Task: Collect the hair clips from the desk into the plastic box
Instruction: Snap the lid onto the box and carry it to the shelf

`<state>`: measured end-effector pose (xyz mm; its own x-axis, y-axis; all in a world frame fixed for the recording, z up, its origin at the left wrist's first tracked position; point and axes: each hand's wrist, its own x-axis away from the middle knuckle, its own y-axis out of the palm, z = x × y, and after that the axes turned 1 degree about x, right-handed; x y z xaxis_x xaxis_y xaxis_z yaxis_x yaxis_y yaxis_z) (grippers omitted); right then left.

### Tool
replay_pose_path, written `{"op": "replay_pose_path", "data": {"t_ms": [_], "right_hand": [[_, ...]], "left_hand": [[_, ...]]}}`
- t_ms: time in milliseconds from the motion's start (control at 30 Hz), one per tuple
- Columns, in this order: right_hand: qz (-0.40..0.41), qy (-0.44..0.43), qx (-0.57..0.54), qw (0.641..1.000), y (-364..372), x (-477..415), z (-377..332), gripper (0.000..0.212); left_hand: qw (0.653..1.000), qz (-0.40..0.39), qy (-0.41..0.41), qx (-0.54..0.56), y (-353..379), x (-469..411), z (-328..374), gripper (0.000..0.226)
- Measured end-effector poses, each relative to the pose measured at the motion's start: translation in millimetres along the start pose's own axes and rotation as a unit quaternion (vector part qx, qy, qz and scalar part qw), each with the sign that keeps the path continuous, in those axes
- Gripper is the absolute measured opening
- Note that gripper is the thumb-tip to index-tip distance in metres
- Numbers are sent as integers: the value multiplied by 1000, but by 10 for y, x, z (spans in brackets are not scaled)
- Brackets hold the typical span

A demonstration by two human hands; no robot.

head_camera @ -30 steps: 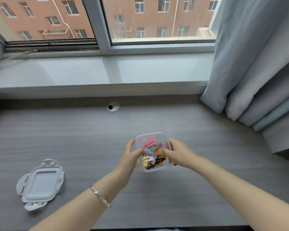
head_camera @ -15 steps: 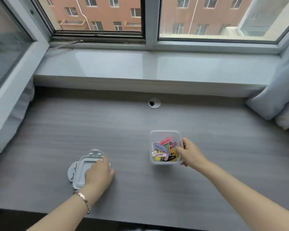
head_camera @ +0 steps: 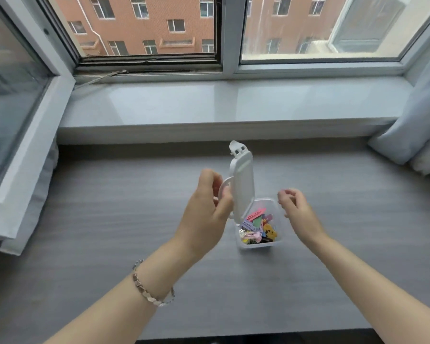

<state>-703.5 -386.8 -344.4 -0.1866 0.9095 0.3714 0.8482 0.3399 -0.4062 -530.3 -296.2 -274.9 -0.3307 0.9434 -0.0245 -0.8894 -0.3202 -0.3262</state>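
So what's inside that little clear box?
The box holds a heap of coloured hair clips. The lid, held on edge in the left hand, hides its near-left corner.

The lid (head_camera: 242, 184) is no longer flat on the bench (head_camera: 109, 219) at the left, where the left hand (head_camera: 206, 214) pressed on it half a second ago. That hand now holds it raised and nearly on edge, directly above the left rim of the plastic box (head_camera: 277, 220). The right hand (head_camera: 298, 212) has released the box's right wall and now hovers just beside it, fingers loosely curled and apart from the plastic.
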Motion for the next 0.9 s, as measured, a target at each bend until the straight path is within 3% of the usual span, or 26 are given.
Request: {"op": "replay_pose_path", "data": {"t_ms": [67, 133, 200, 300, 367, 433, 533, 600, 667, 800, 900], "right_hand": [[-59, 27, -164, 984, -71, 24, -145, 27], [-100, 49, -231, 967, -182, 34, -197, 25], [-104, 62, -199, 973, -248, 29, -125, 29], [-89, 68, -61, 992, -252, 33, -4, 34], [-104, 79, -79, 988, -247, 59, 53, 27], [-137, 104, -141, 975, -267, 77, 79, 15], [-134, 114, -194, 965, -344, 30, 124, 13], [-82, 104, -154, 979, -345, -42, 162, 20], [-56, 94, -86, 990, -288, -90, 171, 30], [-52, 97, -65, 992, -122, -140, 177, 33], [-28, 95, -55, 994, -114, -175, 179, 31]], "left_hand": [[995, -50, -50, 77, 121, -47, -32, 27], [981, -79, -120, 132, 213, -99, -105, 25], [955, -89, -195, 206, 257, -117, -187, 24], [887, -92, -260, 371, 290, -84, -260, 22], [848, -108, -271, 442, 326, -72, -272, 21], [836, -115, -279, 458, 367, -92, -275, 21], [870, -81, -297, 386, 440, -135, -306, 21], [918, -40, -299, 256, 465, -145, -362, 20], [942, -13, -297, 154, 468, -126, -437, 14], [950, -34, -310, -4, 471, -59, -606, 30], [949, -44, -313, -21, 508, -52, -638, 33]]}}
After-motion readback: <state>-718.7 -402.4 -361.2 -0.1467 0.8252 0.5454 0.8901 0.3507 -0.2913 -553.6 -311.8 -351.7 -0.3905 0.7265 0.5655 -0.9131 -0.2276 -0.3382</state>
